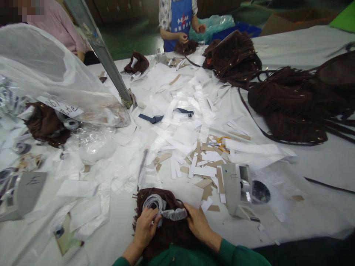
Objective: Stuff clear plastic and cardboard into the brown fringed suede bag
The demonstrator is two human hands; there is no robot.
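Note:
A dark brown fringed bag (172,236) lies at the table's near edge, right in front of my body. At its opening, my left hand (146,226) has its fingers closed on a coil of translucent plastic wrap (153,202). A wrapped length of the same plastic (174,214) runs across the bag toward the right. My right hand (198,223) grips the bag's right rim beside the end of that length; its fingertips are partly hidden.
Paper and cardboard strips (205,170) litter the middle, with orange-handled pliers (219,143) among them. A grey tape dispenser (235,188) stands to the right. More brown bags (294,103) are piled at right. A metal post (102,51) rises at left, and a co-worker (180,22) stands opposite.

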